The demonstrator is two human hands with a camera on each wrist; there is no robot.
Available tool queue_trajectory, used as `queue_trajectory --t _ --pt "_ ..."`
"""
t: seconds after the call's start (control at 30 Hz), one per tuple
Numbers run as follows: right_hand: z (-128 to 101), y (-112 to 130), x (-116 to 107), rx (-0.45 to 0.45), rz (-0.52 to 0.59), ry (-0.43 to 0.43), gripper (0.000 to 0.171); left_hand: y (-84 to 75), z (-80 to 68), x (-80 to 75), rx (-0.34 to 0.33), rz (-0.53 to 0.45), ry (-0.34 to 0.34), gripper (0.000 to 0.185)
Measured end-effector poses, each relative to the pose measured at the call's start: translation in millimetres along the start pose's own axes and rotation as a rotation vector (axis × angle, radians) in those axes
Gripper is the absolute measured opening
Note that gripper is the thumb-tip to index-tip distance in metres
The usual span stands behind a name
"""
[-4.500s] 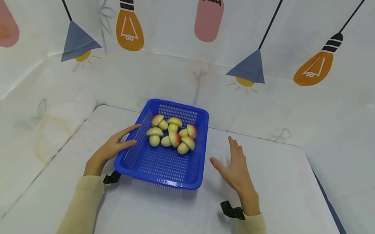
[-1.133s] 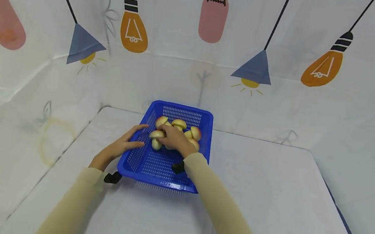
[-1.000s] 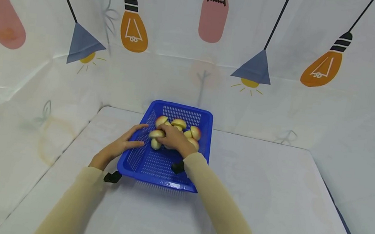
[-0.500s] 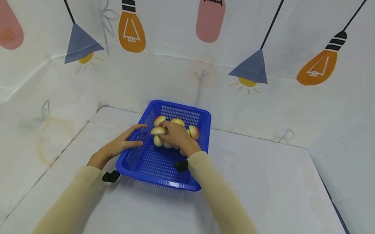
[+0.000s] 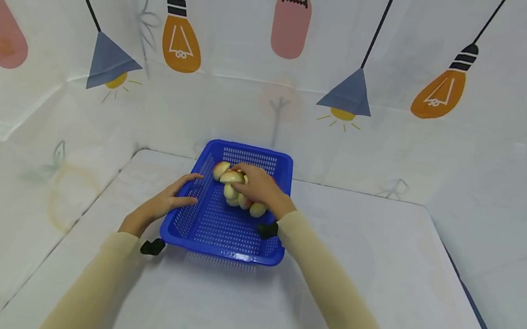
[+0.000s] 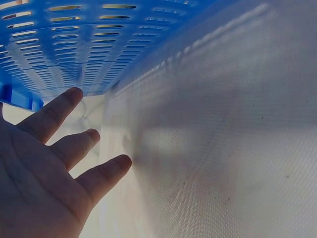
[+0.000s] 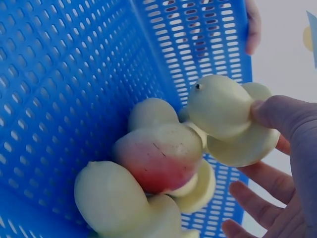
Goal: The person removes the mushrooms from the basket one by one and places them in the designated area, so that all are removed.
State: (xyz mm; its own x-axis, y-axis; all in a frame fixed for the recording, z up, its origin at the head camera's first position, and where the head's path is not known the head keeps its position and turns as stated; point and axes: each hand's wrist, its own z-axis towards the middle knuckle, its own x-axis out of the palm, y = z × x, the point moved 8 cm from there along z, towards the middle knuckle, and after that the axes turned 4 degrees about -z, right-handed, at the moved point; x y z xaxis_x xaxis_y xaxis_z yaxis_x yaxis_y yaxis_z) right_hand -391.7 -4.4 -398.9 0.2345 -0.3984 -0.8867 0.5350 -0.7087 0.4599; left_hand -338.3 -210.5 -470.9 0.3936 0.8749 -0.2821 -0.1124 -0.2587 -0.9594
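A blue plastic basket [image 5: 230, 237] holds several toy mushrooms with pale stems and red-tinged caps. My right hand [image 5: 261, 186] reaches into it and pinches one mushroom [image 5: 231, 177] between thumb and fingers. In the right wrist view, that mushroom [image 7: 220, 106] is raised above the others, the thumb against its stem. Beneath it lie a red-tinged mushroom [image 7: 158, 153] and a pale one [image 7: 111, 198]. My left hand [image 5: 157, 206] touches the basket's left rim with spread fingers. In the left wrist view, its straight fingers [image 6: 104, 176] stand beside the basket's outer wall [image 6: 74, 49].
The basket stands on a white-covered table [image 5: 356, 253]. Behind the table hangs a white sheet [image 5: 231, 105] printed with lamps and bulbs. One mushroom [image 5: 220, 170] lies at the basket's far left, next to the held one.
My right hand came from beside the basket into it, took hold of a mushroom at the left of the pile, and has lifted it slightly to the right. The left hand stays at the rim.
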Motion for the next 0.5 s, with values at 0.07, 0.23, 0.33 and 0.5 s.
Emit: queue_trajectory --t 0.07,0.23,0.33,0.5 --pt "-2 1 -2 -0.001 0.018 0.007 0.045 -0.4 -0.3 -0.1 0.002 -0.005 0.003 0.071" --pt "-7 2 -11 -0.030 0.035 -0.001 0.044 -0.4 -0.8 -3.1 -0.009 0.013 -0.011 0.071" --pt "-11 -1 -17 -0.037 0.026 -0.017 0.043 0.7 -0.5 -4.3 -0.016 0.027 -0.023 0.071" --pt "-19 -11 -21 -0.016 0.024 -0.025 0.045 1.7 -1.9 -3.5 -0.022 0.025 -0.015 0.072"
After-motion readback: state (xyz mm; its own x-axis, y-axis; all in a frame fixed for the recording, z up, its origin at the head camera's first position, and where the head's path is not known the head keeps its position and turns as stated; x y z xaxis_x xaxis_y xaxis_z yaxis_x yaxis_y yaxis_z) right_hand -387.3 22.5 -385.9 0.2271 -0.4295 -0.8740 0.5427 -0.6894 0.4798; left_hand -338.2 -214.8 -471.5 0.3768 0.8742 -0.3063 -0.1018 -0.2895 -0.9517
